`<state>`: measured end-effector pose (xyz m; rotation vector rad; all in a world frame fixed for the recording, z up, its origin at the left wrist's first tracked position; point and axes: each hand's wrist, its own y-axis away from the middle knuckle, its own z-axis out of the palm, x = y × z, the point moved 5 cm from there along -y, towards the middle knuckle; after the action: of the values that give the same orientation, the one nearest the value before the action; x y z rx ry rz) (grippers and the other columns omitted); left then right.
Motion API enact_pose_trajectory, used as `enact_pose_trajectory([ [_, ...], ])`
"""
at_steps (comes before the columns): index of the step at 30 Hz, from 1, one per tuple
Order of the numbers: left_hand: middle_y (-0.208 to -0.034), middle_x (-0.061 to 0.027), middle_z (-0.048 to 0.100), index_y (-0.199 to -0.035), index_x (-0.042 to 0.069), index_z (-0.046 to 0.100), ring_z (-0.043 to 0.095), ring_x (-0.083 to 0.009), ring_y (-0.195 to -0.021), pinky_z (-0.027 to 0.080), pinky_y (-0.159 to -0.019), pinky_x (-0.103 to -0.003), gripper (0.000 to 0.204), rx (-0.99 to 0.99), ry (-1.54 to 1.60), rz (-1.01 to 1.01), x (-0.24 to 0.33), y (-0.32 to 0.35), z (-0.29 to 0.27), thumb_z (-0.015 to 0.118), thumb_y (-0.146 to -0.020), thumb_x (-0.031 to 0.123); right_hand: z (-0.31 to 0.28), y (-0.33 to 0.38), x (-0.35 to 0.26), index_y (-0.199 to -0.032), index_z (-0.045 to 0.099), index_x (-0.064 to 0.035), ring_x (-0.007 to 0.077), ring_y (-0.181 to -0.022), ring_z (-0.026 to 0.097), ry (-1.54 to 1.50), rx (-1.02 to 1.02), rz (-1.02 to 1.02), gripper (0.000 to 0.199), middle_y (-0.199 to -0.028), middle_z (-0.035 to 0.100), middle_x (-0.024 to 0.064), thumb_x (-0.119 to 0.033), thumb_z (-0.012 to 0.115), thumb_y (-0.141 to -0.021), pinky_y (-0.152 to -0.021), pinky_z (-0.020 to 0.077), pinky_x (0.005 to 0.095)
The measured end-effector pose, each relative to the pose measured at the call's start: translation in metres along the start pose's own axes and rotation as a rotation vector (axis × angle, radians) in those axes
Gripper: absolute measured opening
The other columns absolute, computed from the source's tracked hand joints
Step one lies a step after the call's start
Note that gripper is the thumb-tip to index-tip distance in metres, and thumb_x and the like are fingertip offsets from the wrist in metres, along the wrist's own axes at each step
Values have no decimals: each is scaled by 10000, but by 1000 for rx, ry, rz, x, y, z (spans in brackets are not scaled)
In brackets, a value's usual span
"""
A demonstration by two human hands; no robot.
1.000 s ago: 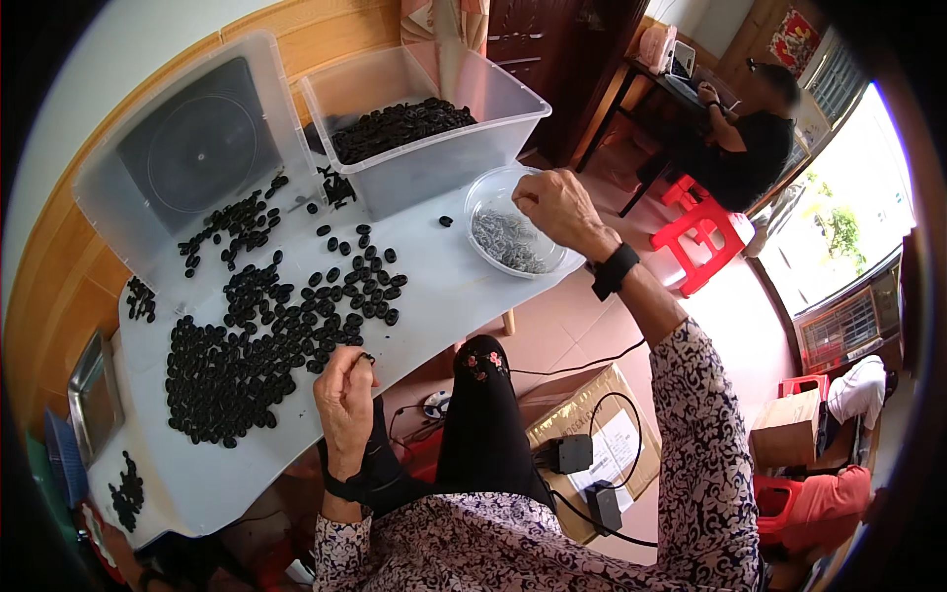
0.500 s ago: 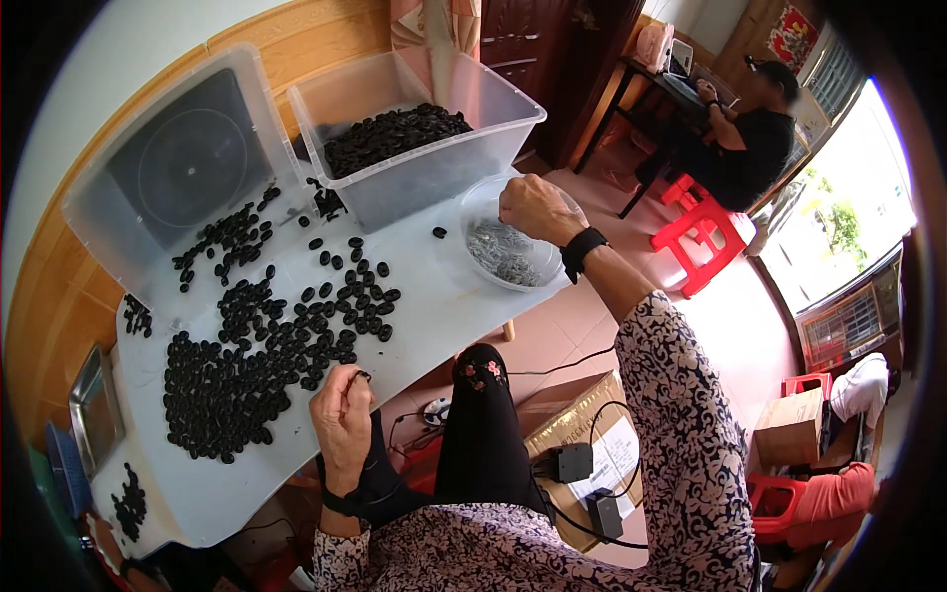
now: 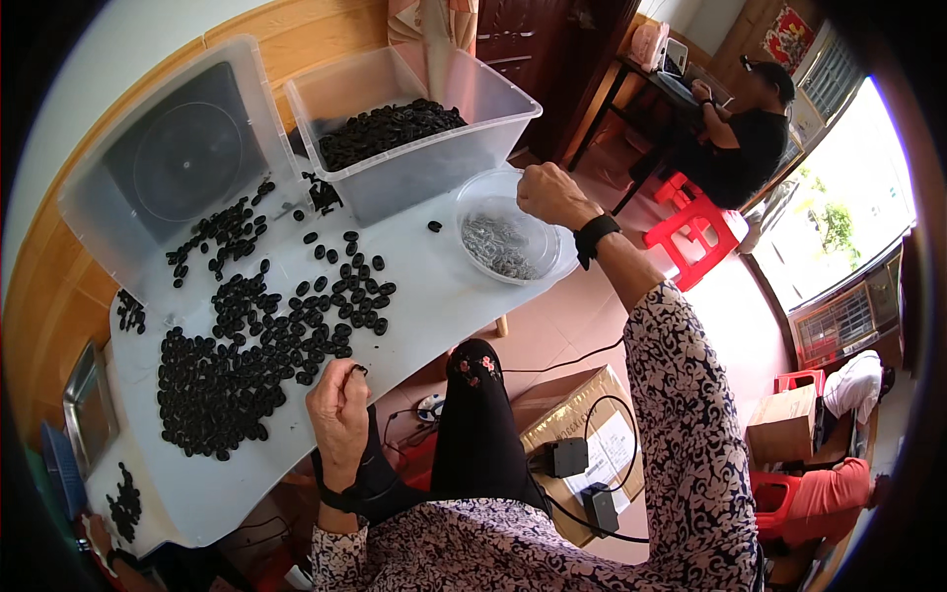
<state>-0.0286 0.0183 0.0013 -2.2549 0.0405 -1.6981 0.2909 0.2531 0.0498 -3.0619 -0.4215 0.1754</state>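
My left hand (image 3: 338, 422) is closed by the table's front edge, and a small black piece (image 3: 357, 370) shows between thumb and fingertips. Beyond it, many glossy black oval pieces (image 3: 222, 380) with slots lie spread over the white table (image 3: 439, 281). My right hand (image 3: 558, 197) hovers at the right rim of a clear round bowl (image 3: 467, 189), its fingers pinched together. What it pinches, if anything, is too small to make out. Small silvery metal parts (image 3: 500, 245) lie in the bowl. One black oval (image 3: 434, 227) rests alone left of the bowl.
A translucent bin (image 3: 414, 183) heaped with black pieces stands behind the bowl. Another translucent tub (image 3: 89, 222) leans on its side at the left. A metal tray (image 3: 89, 400) lies at the left edge. Right of the table are a cardboard box (image 3: 582, 424), a red stool (image 3: 695, 237) and a seated person (image 3: 755, 138).
My right hand has drawn slightly to the right, from over the bowl to its rim. The left hand keeps its grip on the black piece. The whole view has shifted a little.
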Motion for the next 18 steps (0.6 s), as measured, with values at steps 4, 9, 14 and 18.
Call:
enact_pose_trajectory([
  [4, -617, -21, 486, -872, -13, 558, 432, -61, -540, 354, -486, -227, 53, 9, -9, 14, 1, 0, 0, 523, -883, 26, 7, 11, -7, -878, 644, 65, 412, -851, 656, 89, -53, -62, 152, -902, 647, 267, -23, 536, -815, -760, 547, 453],
  [9, -623, -16, 483, -880, -13, 559, 428, -58, -547, 353, -488, -224, 57, 1, -12, 18, 3, 1, 1, 521, -889, 28, 15, 14, -10, -784, 649, 45, 394, -816, 649, 177, 83, -103, 113, -834, 646, 242, -45, 585, -763, -750, 539, 455],
  [14, -627, -10, 478, -879, -17, 558, 421, -52, -552, 347, -489, -215, 55, 8, 15, 36, 4, 2, 0, 521, -891, 22, 1, 17, -9, -798, 649, 52, 380, -790, 664, 130, 36, -82, 128, -829, 650, 243, -31, 634, -702, -738, 547, 436],
  [18, -631, -14, 494, -878, -26, 557, 418, -48, -556, 351, -493, -214, 71, -8, 50, -15, 7, 0, 2, 520, -899, 31, -46, 34, -38, -649, 600, 31, 212, -559, 605, -408, 206, -12, 147, -593, 606, 153, -92, 680, -648, -606, 513, 335],
])
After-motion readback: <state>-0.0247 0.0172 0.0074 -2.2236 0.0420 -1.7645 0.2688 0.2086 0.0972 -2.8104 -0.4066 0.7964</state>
